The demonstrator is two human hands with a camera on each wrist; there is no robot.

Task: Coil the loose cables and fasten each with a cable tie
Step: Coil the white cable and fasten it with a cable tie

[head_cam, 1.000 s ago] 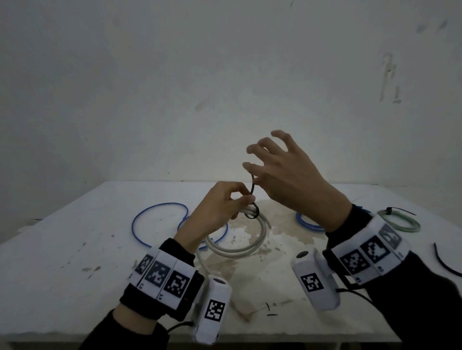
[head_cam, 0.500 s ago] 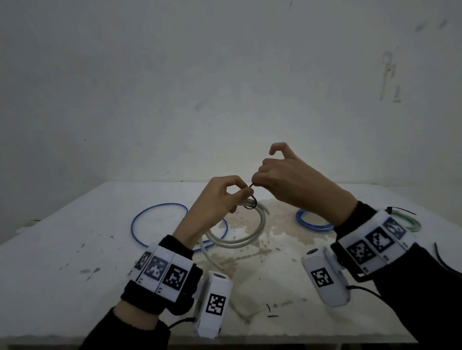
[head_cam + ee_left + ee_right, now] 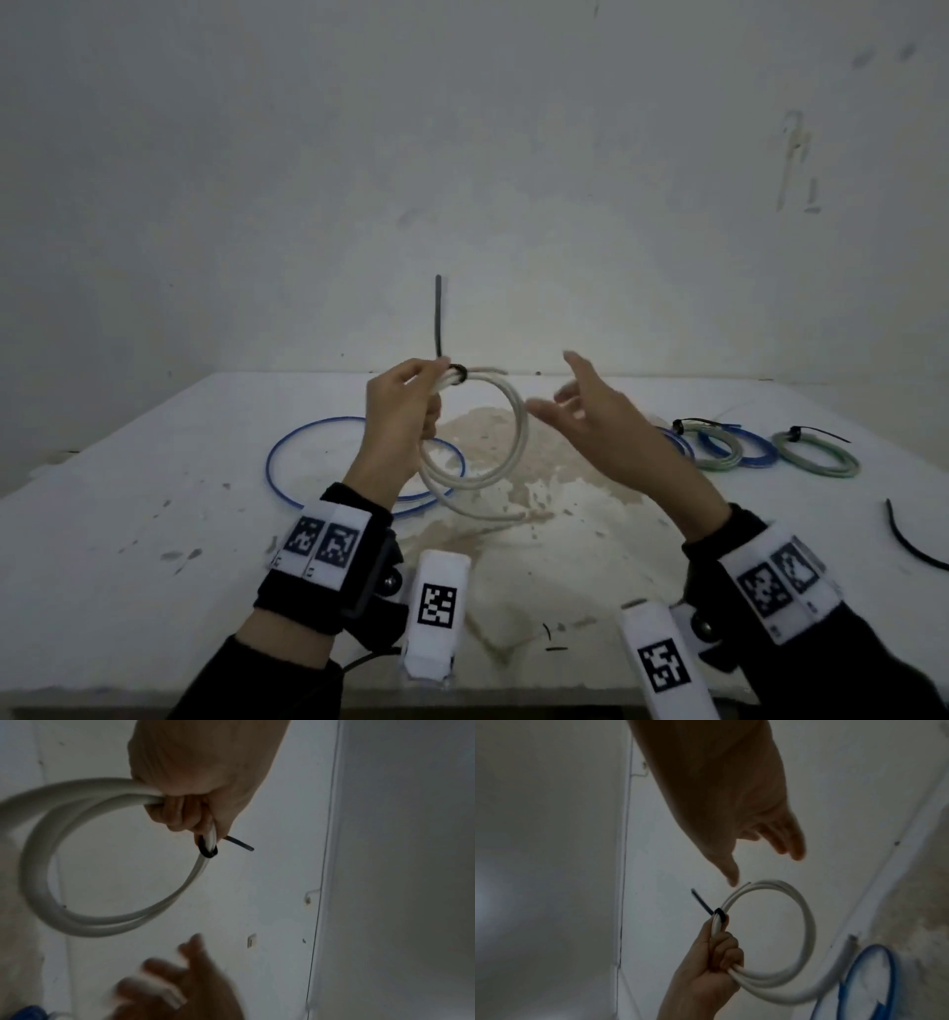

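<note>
My left hand grips a coiled white cable and holds it upright above the table. A black cable tie is cinched round the coil just past my fingers, and its tail sticks straight up. The left wrist view shows the white coil and the tie's loop below my curled fingers. My right hand hovers to the right of the coil, fingers spread and holding nothing. In the right wrist view my right hand hangs above the coil and the tie.
A loose blue cable loop lies on the table behind my left hand. At the right sit tied coils: blue and grey-green. A spare black cable tie lies near the right edge. A brown stain covers the table's middle.
My right hand has let go of the tie's tail and drawn away to the right, opening. My left hand has lifted the coil and turned it upright; the tie is now tight.
</note>
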